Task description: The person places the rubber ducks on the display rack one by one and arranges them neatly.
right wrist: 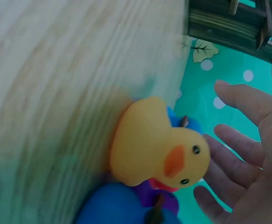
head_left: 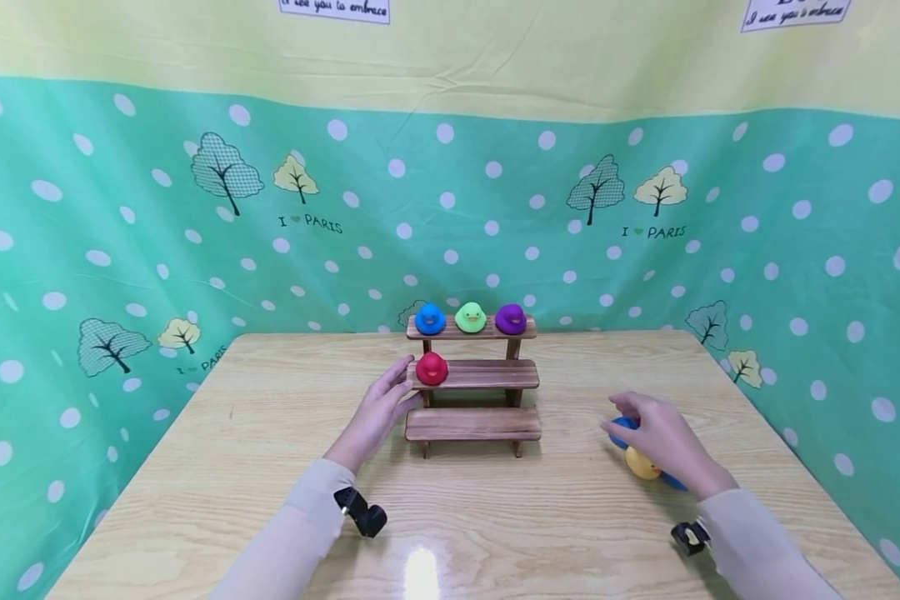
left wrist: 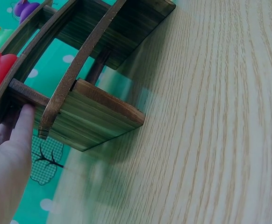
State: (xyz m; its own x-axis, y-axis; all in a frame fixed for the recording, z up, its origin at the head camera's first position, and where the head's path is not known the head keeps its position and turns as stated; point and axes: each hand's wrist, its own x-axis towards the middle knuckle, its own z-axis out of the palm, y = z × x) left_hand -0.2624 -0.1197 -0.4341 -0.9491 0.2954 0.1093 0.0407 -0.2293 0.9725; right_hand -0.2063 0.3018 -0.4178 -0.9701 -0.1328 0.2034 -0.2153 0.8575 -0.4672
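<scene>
At the left end of a three-tier wooden display stand (head_left: 487,425), my left hand (head_left: 378,417) holds the middle board, fingers above and below its edge in the left wrist view. Beside those fingers a red rubber duck (head_left: 432,369) sits on that tier. Along the top tier stand a blue duck (head_left: 430,319), a light green duck (head_left: 470,317) and a purple duck (head_left: 511,319). My right hand (head_left: 663,437) hovers with spread fingers over a cluster of ducks. Closest to it are a yellow duck (right wrist: 140,144) and a blue duck (right wrist: 112,207); purple and red ones are partly hidden.
The wooden table (head_left: 270,433) carries the stand near its middle and the duck cluster to the right. A green dotted curtain (head_left: 450,225) hangs behind and along both sides. Small black cameras are strapped at both wrists.
</scene>
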